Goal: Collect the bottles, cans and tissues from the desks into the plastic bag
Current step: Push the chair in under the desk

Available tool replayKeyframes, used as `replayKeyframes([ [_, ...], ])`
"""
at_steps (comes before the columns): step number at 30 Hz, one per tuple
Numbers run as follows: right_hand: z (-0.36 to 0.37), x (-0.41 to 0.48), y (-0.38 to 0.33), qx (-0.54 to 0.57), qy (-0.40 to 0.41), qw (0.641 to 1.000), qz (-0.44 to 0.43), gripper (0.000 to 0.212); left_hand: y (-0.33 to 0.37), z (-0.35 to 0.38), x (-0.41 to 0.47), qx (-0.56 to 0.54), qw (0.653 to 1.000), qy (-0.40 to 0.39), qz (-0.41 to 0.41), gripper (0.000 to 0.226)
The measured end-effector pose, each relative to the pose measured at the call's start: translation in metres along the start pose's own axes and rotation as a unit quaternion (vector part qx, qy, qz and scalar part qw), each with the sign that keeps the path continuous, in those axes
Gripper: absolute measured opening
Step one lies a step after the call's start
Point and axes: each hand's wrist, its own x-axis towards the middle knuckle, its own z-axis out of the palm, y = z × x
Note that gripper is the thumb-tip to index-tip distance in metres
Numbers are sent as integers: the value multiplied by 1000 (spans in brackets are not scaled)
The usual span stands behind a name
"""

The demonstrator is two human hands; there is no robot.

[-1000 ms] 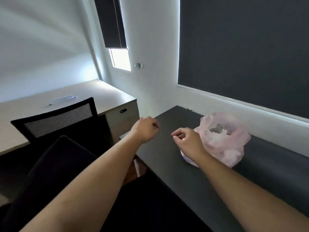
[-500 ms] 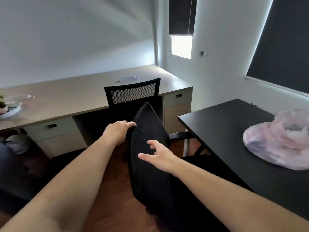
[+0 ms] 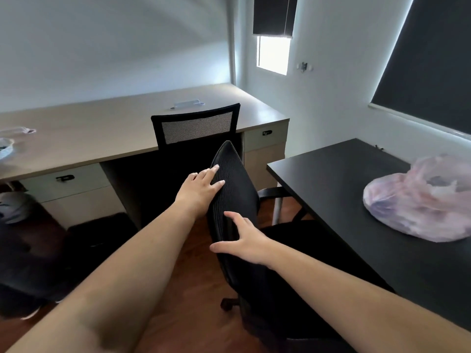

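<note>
White walls, wooden floor (image 3: 196,253), beige desk (image 3: 102,133)

Pink see-thru plastic bag (image 3: 418,200) is sitting on the black desk (image 3: 331,179) at right. It's slumping low and wide, w/ its mouth gaping upward. Contents are showing as pale and darker blotches, too blurry to ID. Beige desk (image 3: 102,133) is running along the back wall. A pale elongated item (image 3: 187,104), poss. a bottle, is lying flat near its back edge. A crumpled whitish piece (image 3: 19,130), poss. tissue, is lying at the desk's far left end.
</note>
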Motion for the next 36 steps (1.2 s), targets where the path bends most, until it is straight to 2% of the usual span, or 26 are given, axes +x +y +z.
replayKeyframes([
  [6, -20, -11, 20, 15, 73, 996, 37, 81, 36, -15, 22, -29, 992, 0, 126, 61],
  [9, -44, -17, 30, -2, 80, 995, 66, 90, 61, -24, 33, -45, 984, 1, 171, 63],
  [12, -71, -26, 43, -8, 61, 995, 79, 98, 85, -28, 46, -62, 977, 27, 202, 54],
  [15, -96, -38, 60, 19, 54, 995, 81, 91, 109, -32, 58, -84, 971, 63, 216, 42],
  [19, -126, -55, 83, 35, 87, 990, 107, 73, 143, -42, 73, -107, 967, 64, 220, 45],
  [23, -151, -70, 98, -6, 112, 985, 135, 56, 170, -48, 83, -124, 964, 60, 225, 44],
  [29, -174, -86, 115, 5, 123, 983, 139, 47, 196, -56, 89, -144, 961, 80, 222, 34],
  [33, -177, -83, 117, -6, 125, 984, 127, 52, 194, -59, 93, -153, 961, 54, 224, 35],
  [36, -179, -85, 118, -15, 117, 985, 126, 54, 193, -79, 96, -113, 962, -56, 241, 51],
])
